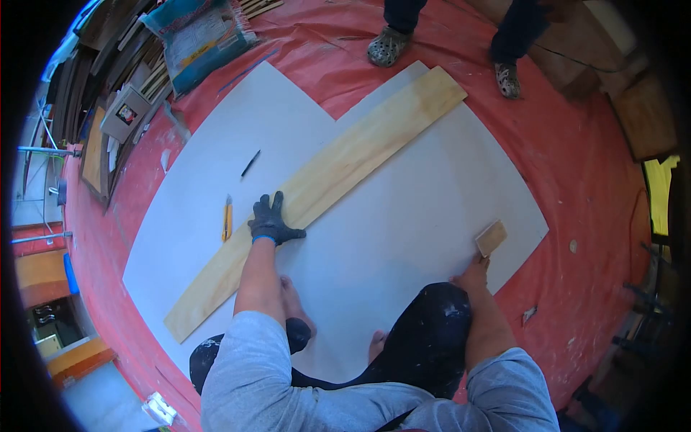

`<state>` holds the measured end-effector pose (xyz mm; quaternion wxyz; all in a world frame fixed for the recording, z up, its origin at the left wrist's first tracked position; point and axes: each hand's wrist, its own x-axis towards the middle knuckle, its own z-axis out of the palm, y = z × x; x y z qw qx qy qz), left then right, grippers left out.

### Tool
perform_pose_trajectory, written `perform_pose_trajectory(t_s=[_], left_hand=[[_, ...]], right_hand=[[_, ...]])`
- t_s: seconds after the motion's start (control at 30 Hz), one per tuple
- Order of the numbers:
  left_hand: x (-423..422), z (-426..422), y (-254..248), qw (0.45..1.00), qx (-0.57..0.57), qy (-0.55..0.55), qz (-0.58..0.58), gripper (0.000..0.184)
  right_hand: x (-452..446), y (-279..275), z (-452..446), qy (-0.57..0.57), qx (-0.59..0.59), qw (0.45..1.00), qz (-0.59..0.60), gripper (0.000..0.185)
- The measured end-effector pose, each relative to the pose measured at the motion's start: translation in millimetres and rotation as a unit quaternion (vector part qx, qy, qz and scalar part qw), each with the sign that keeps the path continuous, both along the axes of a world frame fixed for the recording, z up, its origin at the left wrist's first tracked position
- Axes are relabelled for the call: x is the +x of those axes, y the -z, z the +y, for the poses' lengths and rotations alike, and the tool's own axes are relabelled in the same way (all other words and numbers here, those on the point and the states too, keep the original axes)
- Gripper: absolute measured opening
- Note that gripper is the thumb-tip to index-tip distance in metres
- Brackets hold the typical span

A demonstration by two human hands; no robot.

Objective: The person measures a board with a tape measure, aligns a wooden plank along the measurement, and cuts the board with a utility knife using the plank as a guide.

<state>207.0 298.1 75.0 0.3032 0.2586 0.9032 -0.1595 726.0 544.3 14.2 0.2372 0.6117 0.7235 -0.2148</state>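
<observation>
My left hand (270, 219), in a dark glove with a blue cuff, lies with spread fingers on a long, pale wooden plank (345, 162). The plank runs diagonally across a large white sheet (403, 230) with a notch cut in its far edge. Bare of any glove, my right hand (473, 275) grips the near end of a small flat wooden block (491, 238) by the sheet's right edge. A yellow utility knife (227, 219) rests just left of my gloved hand. Farther up, a dark pencil-like stick (250, 164) lies on the sheet.
Red plastic sheeting (576, 194) covers the floor. Another person's feet in patterned clogs (389, 47) stand beyond the sheet. At the upper left are a blue-green sack (198, 43) and stacked wood strips (144, 79). Wooden boards (644, 119) lie at the right.
</observation>
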Motion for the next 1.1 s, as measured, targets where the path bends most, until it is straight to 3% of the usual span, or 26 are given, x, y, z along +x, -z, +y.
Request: perform_pose_trajectory(t_s=[0.23, 0.33, 0.43, 0.53, 0.57, 0.63, 0.73, 0.77, 0.83, 0.9, 0.93, 1.1], left_hand=[[-19.2, 5.2, 0.4, 0.999, -0.016, 0.031, 0.002, 0.149], [-54.0, 1.3, -11.1, 0.979, -0.077, 0.171, -0.078, 0.153], [-79.6, -15.3, -32.2, 0.961, -0.077, 0.224, -0.143, 0.147], [-89.2, -62.0, -14.5, 0.974, -0.012, 0.194, -0.117, 0.138], [-91.2, -74.2, -7.3, 0.977, 0.004, 0.174, -0.12, 0.137], [-90.1, -105.0, 19.9, 0.981, 0.108, 0.151, -0.053, 0.13], [-88.2, -118.5, 33.5, 0.982, 0.162, 0.1, 0.011, 0.122], [-88.3, -119.0, 30.0, 0.983, 0.157, 0.098, 0.004, 0.122], [-90.8, -117.9, 23.4, 0.985, 0.147, 0.094, -0.006, 0.122], [-93.5, -121.1, 19.3, 0.985, 0.139, 0.093, -0.036, 0.121], [-95.8, -126.6, 20.7, 0.986, 0.132, 0.09, -0.051, 0.12], [-97.3, -141.8, 30.0, 0.984, 0.136, 0.073, -0.092, 0.122]], right_hand=[[0.9, -0.8, 4.9, -0.013, -0.011, 1.0, 0.001, 0.149], [15.3, 7.9, 15.8, -0.056, 0.007, 0.996, 0.063, 0.143], [18.3, 2.8, 50.7, -0.053, -0.119, 0.99, 0.051, 0.128], [-56.7, -21.1, 92.6, 0.049, -0.35, 0.924, -0.146, 0.113], [-108.0, -24.1, 107.1, -0.097, -0.351, 0.915, -0.174, 0.111], [-168.7, -24.7, 88.5, -0.241, -0.182, 0.953, -0.019, 0.107], [-279.9, -16.8, 34.4, -0.041, -0.173, 0.958, 0.225, 0.12], [-322.4, -34.4, 14.7, -0.021, -0.193, 0.954, 0.228, 0.126], [-368.6, 4.4, -21.7, -0.034, -0.139, 0.958, 0.248, 0.132], [-405.2, -2.7, -52.2, -0.075, -0.102, 0.977, 0.169, 0.133], [-415.2, -0.2, -61.4, -0.097, -0.086, 0.983, 0.13, 0.134], [-411.2, 0.9, -62.0, -0.12, -0.08, 0.977, 0.156, 0.133]])
